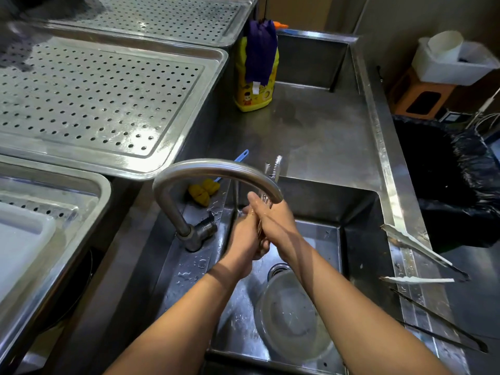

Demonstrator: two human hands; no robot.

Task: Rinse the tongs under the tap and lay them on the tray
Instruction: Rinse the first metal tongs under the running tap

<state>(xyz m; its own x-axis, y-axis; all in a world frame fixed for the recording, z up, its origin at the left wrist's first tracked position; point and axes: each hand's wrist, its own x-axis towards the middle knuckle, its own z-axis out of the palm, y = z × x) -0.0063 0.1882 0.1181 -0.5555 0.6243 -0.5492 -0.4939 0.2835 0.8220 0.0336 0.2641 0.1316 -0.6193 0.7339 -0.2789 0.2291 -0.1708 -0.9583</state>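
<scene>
left hand (243,239) and right hand (276,223) clasp steel tongs (277,166) under curved steel tap (216,167), centre | step: rinse | next: lay on perforated steel tray (212,77), upper left

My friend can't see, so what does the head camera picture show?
A left hand and right hand hold metal tongs under a curved tap over a steel sink. A clear bowl lies in it; other tongs rest on its right rim; perforated trays sit left.

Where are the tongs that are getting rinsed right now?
Centre of the head view: left hand and right hand hold the tongs under the tap, above the sink, tips poking past the spout.
</scene>
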